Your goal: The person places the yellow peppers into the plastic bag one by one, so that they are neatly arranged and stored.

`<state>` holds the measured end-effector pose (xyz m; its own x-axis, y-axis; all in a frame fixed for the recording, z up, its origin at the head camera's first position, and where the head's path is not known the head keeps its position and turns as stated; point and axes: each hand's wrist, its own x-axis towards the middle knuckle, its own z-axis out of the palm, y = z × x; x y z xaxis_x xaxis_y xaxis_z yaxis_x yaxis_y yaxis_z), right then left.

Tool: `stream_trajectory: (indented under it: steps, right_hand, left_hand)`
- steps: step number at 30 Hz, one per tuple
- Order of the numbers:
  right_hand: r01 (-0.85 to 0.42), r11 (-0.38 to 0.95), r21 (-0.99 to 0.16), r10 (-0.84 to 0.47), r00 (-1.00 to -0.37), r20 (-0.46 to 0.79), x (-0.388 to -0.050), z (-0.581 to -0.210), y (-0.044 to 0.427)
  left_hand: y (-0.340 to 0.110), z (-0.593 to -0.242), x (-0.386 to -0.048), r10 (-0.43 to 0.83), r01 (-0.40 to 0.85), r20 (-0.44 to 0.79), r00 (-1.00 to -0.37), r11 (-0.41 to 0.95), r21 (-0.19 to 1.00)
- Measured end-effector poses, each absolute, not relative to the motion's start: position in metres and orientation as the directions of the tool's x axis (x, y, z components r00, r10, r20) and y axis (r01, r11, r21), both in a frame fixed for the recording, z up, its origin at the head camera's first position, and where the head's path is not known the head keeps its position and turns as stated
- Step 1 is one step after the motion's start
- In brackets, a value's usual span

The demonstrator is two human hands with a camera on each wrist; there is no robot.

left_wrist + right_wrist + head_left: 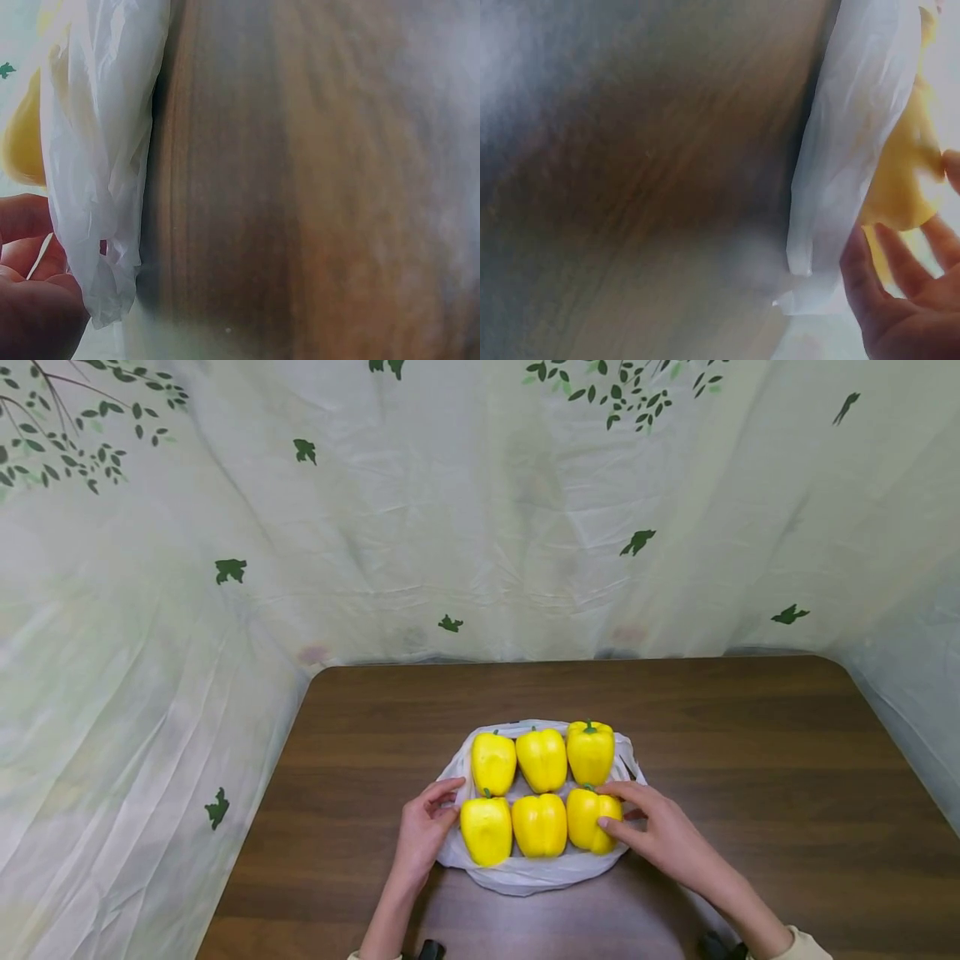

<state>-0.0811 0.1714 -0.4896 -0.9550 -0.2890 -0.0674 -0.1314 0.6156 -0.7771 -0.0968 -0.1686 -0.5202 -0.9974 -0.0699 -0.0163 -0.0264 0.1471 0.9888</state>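
Observation:
Several yellow bell peppers lie in two rows of three on a white plastic bag (525, 881) spread on the table. My right hand (660, 831) grips the front right bell pepper (588, 818), thumb on its near side and fingers at its far right. In the right wrist view, the fingers (900, 262) reach round a yellow pepper (904, 176) behind the bag's edge. My left hand (427, 831) is at the bag's left edge, beside the front left bell pepper (486, 832), fingers loosely bent. The left wrist view shows its fingers (30, 217) against the bag (105, 165), partly hidden by it.
The brown wooden table (375, 735) has rounded far corners. Behind it and along the sides hangs a pale curtain (510, 527) printed with green leaves. Dark wrist straps (431, 950) show at the lower edge.

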Motion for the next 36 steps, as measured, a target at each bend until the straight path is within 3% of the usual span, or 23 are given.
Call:
stream_trajectory:
  steps: [12,36]
  right_hand:
    - [-0.172,0.585,-0.793,-0.385,-0.919,-0.084,-0.0843,-0.4893,0.1776]
    - [-0.135,0.587,-0.799,-0.295,-0.954,-0.055,-0.0770,-0.4923,0.1722]
  left_hand:
    - [-0.1675,-0.5205,-0.0976,-0.071,-0.026,-0.015,-0.997,0.145,0.989]
    - [-0.1687,-0.5195,-0.0951,-0.076,-0.074,-0.062,-0.995,0.156,0.985]
